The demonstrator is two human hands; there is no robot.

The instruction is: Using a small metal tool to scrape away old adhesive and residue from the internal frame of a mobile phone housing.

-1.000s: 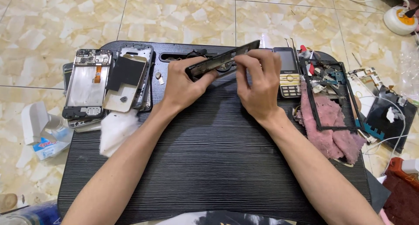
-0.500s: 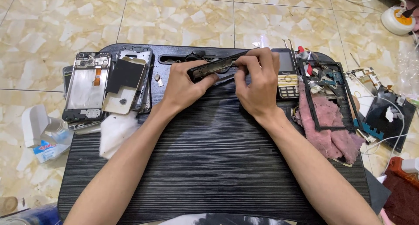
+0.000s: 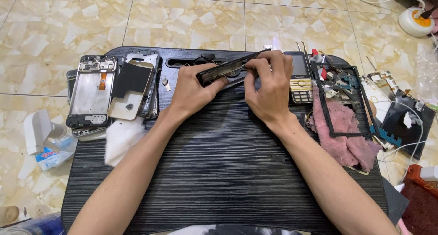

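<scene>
Marbled floor tiles (image 3: pixel 191 20) surround a black ribbed work board (image 3: pixel 219 162), on which stripped phone frames (image 3: pixel 91 91), a keypad phone (image 3: pixel 299 77), an empty black bezel (image 3: pixel 344 103) and a pink cloth (image 3: pixel 342 134) are laid out. A dark phone body (image 3: pixel 226 68) is held tilted above the board's far edge. It is gripped at its lower end by the left hand (image 3: pixel 194 87), while its upper edge is pinched by the right hand (image 3: pixel 269 87). The work is best done with the body steadied firmly and pressure applied gently along the edge, so that nothing is bent or cracked.
</scene>
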